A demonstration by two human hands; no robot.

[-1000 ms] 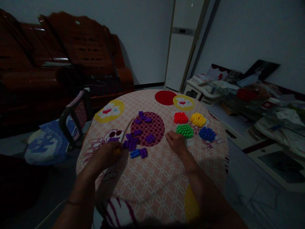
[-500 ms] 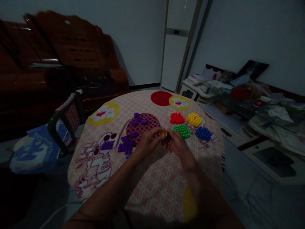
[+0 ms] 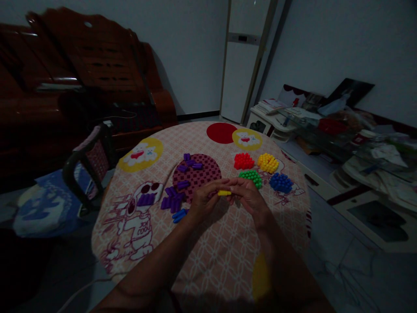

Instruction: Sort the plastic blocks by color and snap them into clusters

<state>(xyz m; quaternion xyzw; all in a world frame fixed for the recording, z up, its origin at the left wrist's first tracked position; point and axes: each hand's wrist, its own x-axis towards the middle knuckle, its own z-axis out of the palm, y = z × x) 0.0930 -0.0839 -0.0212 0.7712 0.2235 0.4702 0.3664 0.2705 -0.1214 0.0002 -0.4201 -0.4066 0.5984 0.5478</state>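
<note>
My left hand [image 3: 203,201] and my right hand [image 3: 249,198] meet over the middle of the round table [image 3: 202,256]. Both pinch a small yellow tube piece [image 3: 224,193] held level between their fingertips. Left of the hands lie loose purple pieces [image 3: 172,201] and a blue piece [image 3: 179,214]. More purple pieces [image 3: 190,163] sit on the dark red checked circle [image 3: 205,171]. Beyond the right hand stand sorted clusters: red [image 3: 243,161], yellow [image 3: 268,163], green [image 3: 250,176] and blue [image 3: 281,183].
The table wears a pink patterned cloth with cartoon prints. A chair [image 3: 89,167] stands at the left edge. A dark wooden sofa [image 3: 65,87] fills the far left. A low cluttered shelf [image 3: 325,126] runs along the right wall, and a white cabinet [image 3: 241,65] stands behind.
My left hand came from the purple pile at the left to the table's middle and met my right hand. The yellow piece, seen end-on a moment ago, now lies level between both hands.
</note>
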